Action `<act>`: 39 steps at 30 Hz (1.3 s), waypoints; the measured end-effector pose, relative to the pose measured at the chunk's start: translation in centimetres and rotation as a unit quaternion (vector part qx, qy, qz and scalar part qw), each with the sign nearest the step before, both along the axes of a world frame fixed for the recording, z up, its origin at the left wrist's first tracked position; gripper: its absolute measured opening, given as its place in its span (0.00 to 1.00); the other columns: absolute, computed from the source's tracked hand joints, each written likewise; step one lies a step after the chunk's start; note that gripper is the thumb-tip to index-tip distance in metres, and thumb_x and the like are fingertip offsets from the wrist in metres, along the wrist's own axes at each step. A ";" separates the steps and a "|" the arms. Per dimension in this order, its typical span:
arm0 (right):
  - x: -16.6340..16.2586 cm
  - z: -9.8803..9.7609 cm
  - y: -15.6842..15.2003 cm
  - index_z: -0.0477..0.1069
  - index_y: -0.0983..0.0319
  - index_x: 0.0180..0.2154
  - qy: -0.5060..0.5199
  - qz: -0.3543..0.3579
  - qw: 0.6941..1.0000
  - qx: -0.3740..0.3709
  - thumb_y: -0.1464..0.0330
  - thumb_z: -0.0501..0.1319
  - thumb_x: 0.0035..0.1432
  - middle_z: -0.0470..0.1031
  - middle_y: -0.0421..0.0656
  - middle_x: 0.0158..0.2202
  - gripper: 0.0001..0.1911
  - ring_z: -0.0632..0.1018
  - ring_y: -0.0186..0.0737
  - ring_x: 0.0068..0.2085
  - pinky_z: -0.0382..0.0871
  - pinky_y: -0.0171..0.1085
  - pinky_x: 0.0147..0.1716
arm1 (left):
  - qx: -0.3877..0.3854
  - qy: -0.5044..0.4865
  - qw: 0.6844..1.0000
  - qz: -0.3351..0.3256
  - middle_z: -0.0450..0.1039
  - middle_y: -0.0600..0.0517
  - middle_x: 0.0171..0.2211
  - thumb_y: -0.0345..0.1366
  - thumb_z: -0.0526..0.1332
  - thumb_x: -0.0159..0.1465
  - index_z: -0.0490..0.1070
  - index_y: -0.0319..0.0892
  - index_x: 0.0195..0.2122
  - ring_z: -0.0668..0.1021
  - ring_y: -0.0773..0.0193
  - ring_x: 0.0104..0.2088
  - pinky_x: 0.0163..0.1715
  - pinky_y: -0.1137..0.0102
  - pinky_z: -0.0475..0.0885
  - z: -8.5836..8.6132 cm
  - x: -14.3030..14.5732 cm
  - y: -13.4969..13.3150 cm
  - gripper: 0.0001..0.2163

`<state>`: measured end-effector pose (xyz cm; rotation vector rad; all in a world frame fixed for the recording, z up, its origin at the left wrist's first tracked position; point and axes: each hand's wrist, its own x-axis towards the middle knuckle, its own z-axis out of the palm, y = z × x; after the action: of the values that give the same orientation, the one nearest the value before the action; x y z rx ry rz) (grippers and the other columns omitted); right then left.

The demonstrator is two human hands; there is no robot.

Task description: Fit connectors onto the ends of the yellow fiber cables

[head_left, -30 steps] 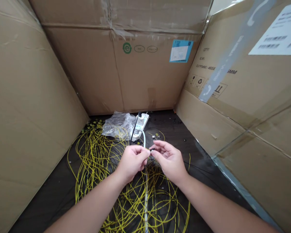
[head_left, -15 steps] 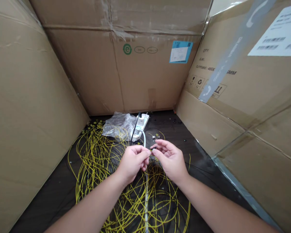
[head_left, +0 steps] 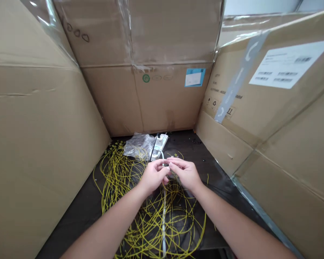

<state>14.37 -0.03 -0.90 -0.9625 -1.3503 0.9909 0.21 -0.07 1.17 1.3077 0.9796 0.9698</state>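
Observation:
My left hand (head_left: 153, 175) and my right hand (head_left: 186, 174) meet over the wires, thumbs and fingertips pinched close together. Between them is a small black piece (head_left: 166, 164), mostly covered by the fingers; its exact kind is not clear. Which fingertips grip it most firmly cannot be made out. A tangled heap of thin yellow wires (head_left: 116, 180) spreads to the left of and beneath both hands. Just beyond the fingers stands a white power strip (head_left: 160, 142) with a black cord plugged in. From it a white cable (head_left: 164, 216) runs toward me under the hands.
Large cardboard boxes wall in the dark tabletop (head_left: 78, 212): a left box (head_left: 48, 118), a back box (head_left: 167, 108) and a right box (head_left: 286, 126). A crumpled clear plastic bag (head_left: 137, 145) lies beside the power strip. Small black bits (head_left: 196, 141) are scattered at the back right.
My right hand's fingers have closed in around the small black piece, and both hands are tighter together. The view has tilted up, showing more of the boxes' upper parts.

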 end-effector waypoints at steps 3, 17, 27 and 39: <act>0.0 1.6 0.6 0.77 0.61 0.31 0.032 -0.014 0.999 -0.001 0.64 0.65 0.46 0.75 0.44 0.33 0.09 0.75 0.38 0.33 0.71 0.37 0.33 | -0.019 -0.045 0.999 -0.022 0.73 0.48 0.26 0.35 0.63 0.51 0.74 0.34 0.36 0.71 0.72 0.18 0.18 0.75 0.67 1.9 0.2 0.9 0.13; 1.9 22.4 12.9 0.54 0.61 0.29 0.333 -0.068 0.940 -0.028 0.77 0.36 0.62 0.69 0.40 0.26 0.14 0.76 0.29 0.29 0.72 0.35 0.33 | 0.021 -0.136 0.982 0.126 0.73 0.49 0.23 0.30 0.65 0.47 0.72 0.34 0.30 0.74 0.68 0.22 0.23 0.72 0.69 13.4 -2.1 6.9 0.09; 4.1 27.0 16.7 0.52 0.59 0.34 0.029 -0.390 0.857 0.337 0.74 0.43 0.65 0.70 0.45 0.36 0.06 0.72 0.27 0.36 0.62 0.31 0.41 | 0.106 -0.083 0.965 0.224 0.73 0.49 0.22 0.34 0.68 0.44 0.74 0.34 0.30 0.74 0.69 0.22 0.24 0.73 0.68 12.2 -6.1 4.5 0.13; 8.0 25.3 16.3 0.59 0.66 0.37 -0.258 -0.453 0.786 0.334 0.77 0.44 0.63 0.70 0.51 0.38 0.08 0.71 0.36 0.41 0.54 0.39 0.48 | 0.079 -0.074 0.944 0.311 0.74 0.51 0.21 0.33 0.69 0.42 0.75 0.35 0.29 0.75 0.69 0.22 0.23 0.75 0.69 9.9 -12.5 -0.4 0.13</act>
<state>22.36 16.26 24.36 -1.1489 -1.2695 -0.5131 -12.30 -0.49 11.07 1.0430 1.2471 1.6330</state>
